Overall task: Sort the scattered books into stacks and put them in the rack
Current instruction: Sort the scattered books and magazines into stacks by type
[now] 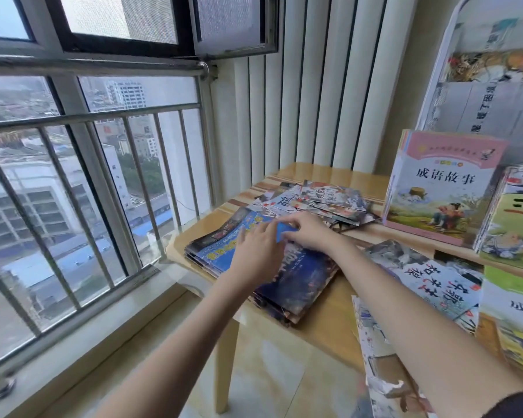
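We see both hands over a stack of thin dark-blue paperback books point(287, 285) lying at the window-side corner of the pale wooden table point(329, 321). The left hand point(255, 254) lies flat on the top cover, fingers straight and pressing down. The right hand point(307, 232) has its fingers curled round a small bright-blue book point(284, 230) — pinching its edge just above the stack. Behind them sprawls a loose heap of illustrated booklets point(329, 200), unsorted. Upright at the table's back right stands a pink-topped storybook bundle point(444, 185), with a white metal rack point(435, 82) holding more books behind it. A white booklet with red and black brush lettering point(435, 282) lies near the right forearm.
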